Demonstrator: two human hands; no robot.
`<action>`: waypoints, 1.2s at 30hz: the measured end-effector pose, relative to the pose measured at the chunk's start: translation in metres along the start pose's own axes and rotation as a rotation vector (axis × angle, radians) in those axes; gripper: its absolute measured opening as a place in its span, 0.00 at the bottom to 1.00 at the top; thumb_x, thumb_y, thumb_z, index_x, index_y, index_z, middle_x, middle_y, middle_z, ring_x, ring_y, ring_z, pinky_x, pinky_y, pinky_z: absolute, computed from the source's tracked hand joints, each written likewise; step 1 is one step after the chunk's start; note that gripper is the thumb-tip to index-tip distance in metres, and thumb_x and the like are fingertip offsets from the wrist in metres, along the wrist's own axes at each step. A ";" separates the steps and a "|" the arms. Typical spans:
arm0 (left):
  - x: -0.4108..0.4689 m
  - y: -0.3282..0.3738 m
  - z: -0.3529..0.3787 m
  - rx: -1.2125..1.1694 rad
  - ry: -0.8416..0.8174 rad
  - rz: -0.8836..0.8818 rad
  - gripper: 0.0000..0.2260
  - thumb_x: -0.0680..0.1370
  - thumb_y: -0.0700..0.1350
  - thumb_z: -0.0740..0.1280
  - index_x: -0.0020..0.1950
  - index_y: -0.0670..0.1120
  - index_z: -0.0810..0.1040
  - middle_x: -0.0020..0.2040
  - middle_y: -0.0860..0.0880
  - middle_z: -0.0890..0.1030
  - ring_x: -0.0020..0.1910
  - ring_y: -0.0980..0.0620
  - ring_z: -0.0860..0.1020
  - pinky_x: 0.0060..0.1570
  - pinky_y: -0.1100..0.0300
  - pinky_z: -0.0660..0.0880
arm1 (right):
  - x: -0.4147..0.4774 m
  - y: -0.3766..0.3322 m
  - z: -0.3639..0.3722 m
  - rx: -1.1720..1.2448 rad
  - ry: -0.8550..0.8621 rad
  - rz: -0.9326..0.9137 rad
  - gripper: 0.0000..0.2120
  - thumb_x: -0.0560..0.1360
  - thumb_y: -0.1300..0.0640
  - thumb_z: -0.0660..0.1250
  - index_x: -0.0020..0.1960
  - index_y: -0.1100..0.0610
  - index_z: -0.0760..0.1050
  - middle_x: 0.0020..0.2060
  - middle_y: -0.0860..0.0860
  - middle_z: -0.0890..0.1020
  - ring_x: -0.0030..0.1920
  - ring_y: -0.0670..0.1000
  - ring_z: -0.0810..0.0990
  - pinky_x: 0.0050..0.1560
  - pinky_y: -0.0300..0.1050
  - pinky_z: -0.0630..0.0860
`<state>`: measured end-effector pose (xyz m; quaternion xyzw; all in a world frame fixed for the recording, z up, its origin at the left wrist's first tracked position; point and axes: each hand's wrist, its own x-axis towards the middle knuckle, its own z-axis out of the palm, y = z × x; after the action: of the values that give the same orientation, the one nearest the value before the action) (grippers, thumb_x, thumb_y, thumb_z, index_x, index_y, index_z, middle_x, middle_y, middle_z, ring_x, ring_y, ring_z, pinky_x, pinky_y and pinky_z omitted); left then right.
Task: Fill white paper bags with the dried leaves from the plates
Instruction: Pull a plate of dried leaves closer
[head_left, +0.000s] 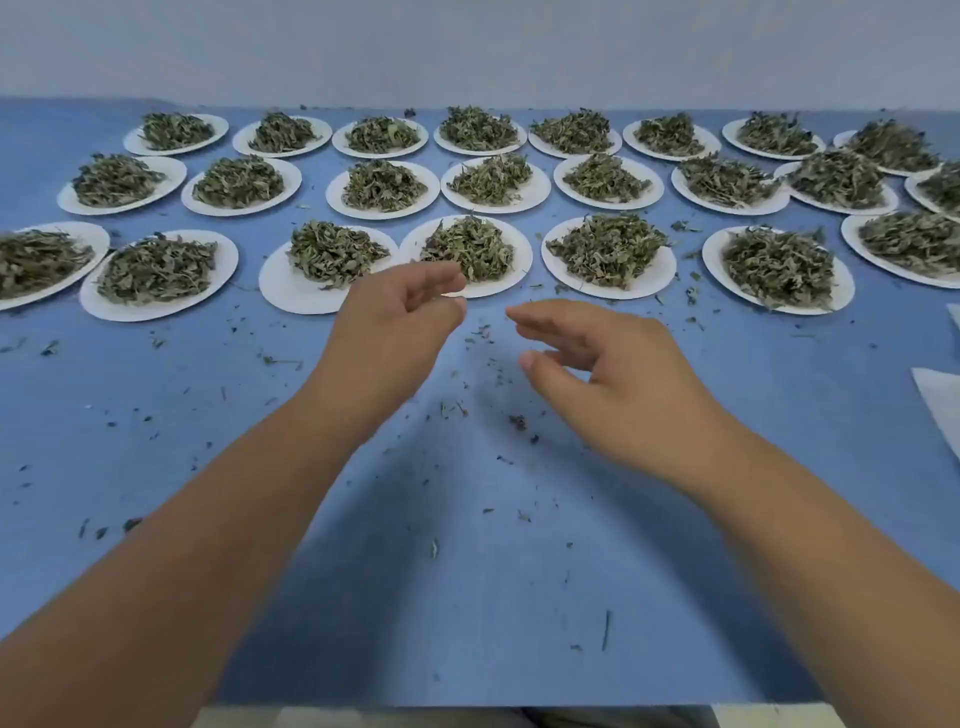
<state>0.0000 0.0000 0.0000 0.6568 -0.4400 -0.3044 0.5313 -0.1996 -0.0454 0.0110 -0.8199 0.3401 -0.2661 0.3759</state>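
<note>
Dried leaves (470, 247) sit heaped on white paper plates in three rows across the far half of the blue bench (467, 597), and the heap on the middle front plate (513, 283) is the one both hands are aimed at. The left hand (395, 322) hangs over that plate's near-left rim and the right hand (613, 364) is just short of it. Both have loosely curved, spread fingers and hold nothing; motion blur hides whether the left fingertips touch the rim. The step looks like taking up this plate, and it would go best by sliding fingers under opposite sides of the rim and lifting level, since a thin paper plate will likely sag or fold under a pinch from one side and spill the light, brittle pile. The left neighbouring plate (291, 291) appears to tuck against the target's left rim, so that side calls for a clean, straight lift to avoid dragging it. The right neighbouring plate (644, 283) stands slightly apart. What seems to be a flat white paper bag (937, 410) pokes in at the right edge of the view, well apart from the hands, so the plate would have to travel right and nearer. The near half of the bench offers broad open room for that, carrying only scattered leaf crumbs (517, 422). The bench's front edge runs close below the forearms, so pouring is safer done well inward of it.
</note>
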 end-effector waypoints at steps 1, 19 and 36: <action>0.011 -0.001 0.000 0.013 0.035 -0.010 0.17 0.77 0.43 0.70 0.66 0.50 0.80 0.56 0.59 0.84 0.56 0.64 0.81 0.60 0.57 0.78 | 0.018 0.005 0.003 -0.043 0.007 -0.005 0.19 0.80 0.55 0.68 0.70 0.48 0.76 0.65 0.43 0.81 0.64 0.38 0.78 0.66 0.38 0.75; 0.156 0.000 -0.038 1.108 -0.521 -0.154 0.67 0.57 0.69 0.79 0.74 0.67 0.27 0.83 0.48 0.45 0.80 0.41 0.38 0.74 0.35 0.46 | 0.217 0.065 -0.018 -0.662 -0.562 0.179 0.67 0.59 0.30 0.80 0.80 0.37 0.35 0.83 0.48 0.47 0.82 0.54 0.37 0.79 0.66 0.41; 0.079 0.023 -0.033 0.894 -0.461 0.014 0.61 0.63 0.63 0.79 0.77 0.67 0.34 0.82 0.55 0.53 0.79 0.50 0.42 0.75 0.43 0.38 | 0.138 0.040 -0.048 -0.625 -0.484 0.049 0.64 0.61 0.29 0.77 0.80 0.37 0.35 0.83 0.46 0.50 0.82 0.52 0.44 0.76 0.61 0.30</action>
<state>0.0562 -0.0583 0.0352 0.7330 -0.6375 -0.2198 0.0891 -0.1611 -0.1901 0.0315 -0.9255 0.3256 0.0603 0.1840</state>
